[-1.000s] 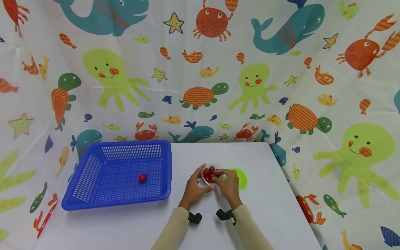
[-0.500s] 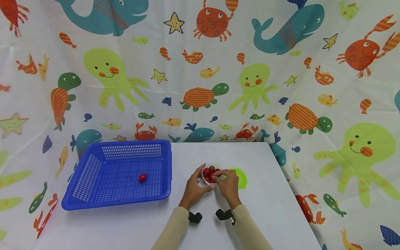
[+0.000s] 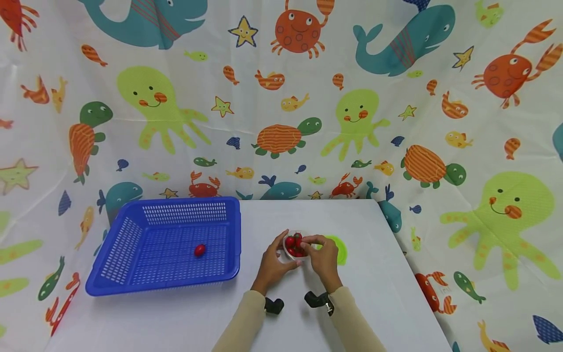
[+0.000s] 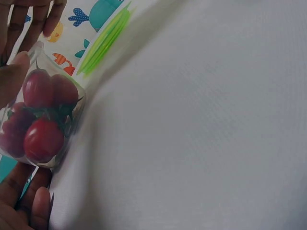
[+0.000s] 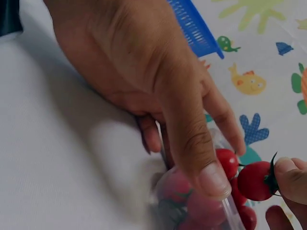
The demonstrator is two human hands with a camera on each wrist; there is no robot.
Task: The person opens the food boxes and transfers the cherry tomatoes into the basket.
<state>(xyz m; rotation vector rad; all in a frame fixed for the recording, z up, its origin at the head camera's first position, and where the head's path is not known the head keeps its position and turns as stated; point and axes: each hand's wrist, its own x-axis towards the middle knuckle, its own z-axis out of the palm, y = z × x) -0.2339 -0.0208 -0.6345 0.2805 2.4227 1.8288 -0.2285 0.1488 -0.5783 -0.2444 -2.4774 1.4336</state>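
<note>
My left hand [image 3: 271,266] holds a small clear plastic container [image 4: 48,60] of cherry tomatoes [image 4: 44,140], its thumb along the near side. Opposite it, my right hand [image 3: 324,259] is at the container's right side. Its thumb and finger pinch one red cherry tomato [image 5: 256,181] by the green stem end, beside the container's opening in the right wrist view. Several other tomatoes sit inside, some with green stems attached. A single red tomato [image 3: 200,250] lies in the blue plastic basket [image 3: 162,288] to the left.
Just behind my right hand a round, flat, bright green piece [image 3: 339,252] lies on the white table [image 3: 281,327]. The basket's raised slotted walls stand at the table's left. A curtain [image 3: 281,63] printed with sea animals hangs behind the table.
My right hand has shifted slightly right, its fingers drawing back from the middle of the container. My left hand and the container stay in place, as does the tomato in the basket.
</note>
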